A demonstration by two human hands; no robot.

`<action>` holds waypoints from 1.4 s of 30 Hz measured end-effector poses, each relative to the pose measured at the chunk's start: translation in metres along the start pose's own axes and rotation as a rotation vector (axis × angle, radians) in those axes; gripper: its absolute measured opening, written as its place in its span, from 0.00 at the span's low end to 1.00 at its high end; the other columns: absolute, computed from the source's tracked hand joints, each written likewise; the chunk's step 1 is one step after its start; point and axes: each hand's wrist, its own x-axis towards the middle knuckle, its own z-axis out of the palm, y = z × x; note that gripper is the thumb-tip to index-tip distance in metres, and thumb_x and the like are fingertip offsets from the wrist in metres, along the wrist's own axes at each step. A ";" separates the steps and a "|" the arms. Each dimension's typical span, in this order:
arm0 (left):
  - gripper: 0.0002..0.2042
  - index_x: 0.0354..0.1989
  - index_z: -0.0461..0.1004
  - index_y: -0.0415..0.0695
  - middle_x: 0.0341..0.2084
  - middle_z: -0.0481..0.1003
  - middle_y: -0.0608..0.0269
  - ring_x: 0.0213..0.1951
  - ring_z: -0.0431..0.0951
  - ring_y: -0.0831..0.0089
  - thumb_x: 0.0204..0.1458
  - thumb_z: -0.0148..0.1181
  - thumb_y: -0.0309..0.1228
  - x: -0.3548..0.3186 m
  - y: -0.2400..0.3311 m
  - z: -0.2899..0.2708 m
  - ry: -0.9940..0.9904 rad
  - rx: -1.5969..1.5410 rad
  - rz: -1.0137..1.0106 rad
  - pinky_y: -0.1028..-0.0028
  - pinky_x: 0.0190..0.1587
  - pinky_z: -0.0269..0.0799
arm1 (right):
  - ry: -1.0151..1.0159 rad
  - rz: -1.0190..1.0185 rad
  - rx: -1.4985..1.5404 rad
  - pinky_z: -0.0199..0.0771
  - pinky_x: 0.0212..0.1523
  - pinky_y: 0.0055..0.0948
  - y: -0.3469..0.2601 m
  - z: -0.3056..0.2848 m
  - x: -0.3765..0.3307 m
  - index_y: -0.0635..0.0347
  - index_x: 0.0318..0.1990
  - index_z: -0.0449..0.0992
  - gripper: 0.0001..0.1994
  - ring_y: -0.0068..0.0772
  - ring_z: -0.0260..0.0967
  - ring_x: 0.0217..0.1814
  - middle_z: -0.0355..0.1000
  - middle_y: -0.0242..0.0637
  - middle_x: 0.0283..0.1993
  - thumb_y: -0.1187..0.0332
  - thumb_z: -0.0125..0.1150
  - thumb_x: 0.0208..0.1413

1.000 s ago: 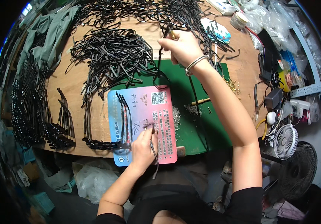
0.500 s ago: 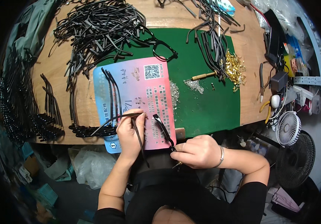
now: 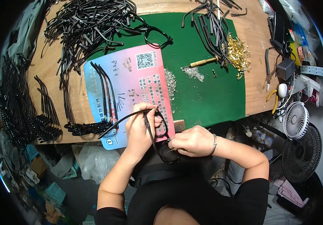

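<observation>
Wooden desk (image 3: 259, 86), with a green mat (image 3: 214, 97) and, at the near edge, a blue-and-pink card (image 3: 94, 90). Left hand (image 3: 138, 129) closed around two black temples (image 3: 126, 117), fingertips at one rim of a black frame (image 3: 166, 125). Right hand (image 3: 189, 141) pinching the frame's far part, plus a thin brass tool (image 3: 173, 149), mostly hidden. Frame between both hands, partly past the desk's edge: likely to drop lapward from a loosened, crowded left grip. Scratches possible from a tool slip. Tiny clear bits (image 3: 195, 74) on the mat, easily scattered by a knock.

A card (image 3: 128, 79) overlaps the mat (image 3: 210, 98). Behind the card — a heap of glasses arms (image 3: 88, 28); right of it, on the mat — a screwdriver (image 3: 205, 62). A glasses frame (image 3: 166, 128) is between the left hand (image 3: 138, 132) and right hand (image 3: 192, 141).
</observation>
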 end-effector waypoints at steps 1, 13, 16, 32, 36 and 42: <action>0.04 0.38 0.65 0.35 0.31 0.71 0.62 0.25 0.74 0.83 0.58 0.47 0.22 0.001 0.000 0.000 -0.012 0.028 0.026 0.84 0.27 0.73 | 0.001 0.000 0.003 0.71 0.22 0.29 -0.001 0.001 0.000 0.54 0.33 0.70 0.10 0.31 0.70 0.24 0.68 0.29 0.26 0.74 0.59 0.40; 0.03 0.37 0.68 0.36 0.27 0.70 0.62 0.23 0.75 0.82 0.55 0.52 0.20 0.000 -0.004 0.004 0.066 0.071 0.176 0.82 0.25 0.73 | 0.124 0.238 -0.024 0.74 0.28 0.31 -0.003 -0.043 -0.018 0.51 0.44 0.71 0.15 0.35 0.72 0.28 0.70 0.34 0.31 0.70 0.59 0.46; 0.04 0.37 0.69 0.36 0.27 0.69 0.62 0.21 0.73 0.80 0.54 0.50 0.17 -0.002 -0.013 0.004 0.064 0.254 0.299 0.81 0.24 0.71 | 0.220 0.405 -0.276 0.72 0.24 0.32 -0.003 -0.053 -0.011 0.53 0.49 0.68 0.19 0.37 0.70 0.25 0.65 0.37 0.31 0.64 0.60 0.49; 0.04 0.37 0.70 0.36 0.27 0.70 0.63 0.21 0.72 0.81 0.55 0.50 0.18 -0.002 -0.002 0.006 0.058 0.245 0.194 0.82 0.24 0.70 | 0.126 0.590 -0.347 0.74 0.30 0.37 -0.002 -0.061 -0.039 0.56 0.53 0.63 0.21 0.43 0.70 0.32 0.59 0.44 0.39 0.70 0.56 0.50; 0.04 0.37 0.69 0.36 0.26 0.70 0.64 0.21 0.72 0.82 0.55 0.50 0.18 -0.003 -0.003 0.005 0.073 0.270 0.223 0.82 0.23 0.69 | 0.205 0.387 -0.417 0.73 0.25 0.31 -0.006 -0.049 -0.034 0.52 0.51 0.68 0.22 0.35 0.70 0.27 0.61 0.37 0.34 0.71 0.60 0.45; 0.05 0.37 0.69 0.36 0.26 0.69 0.63 0.21 0.72 0.81 0.54 0.49 0.16 -0.001 -0.004 0.004 0.044 0.283 0.223 0.82 0.23 0.70 | 0.151 0.319 -0.516 0.69 0.22 0.27 0.000 -0.038 -0.017 0.51 0.47 0.73 0.22 0.30 0.66 0.23 0.62 0.35 0.32 0.71 0.61 0.38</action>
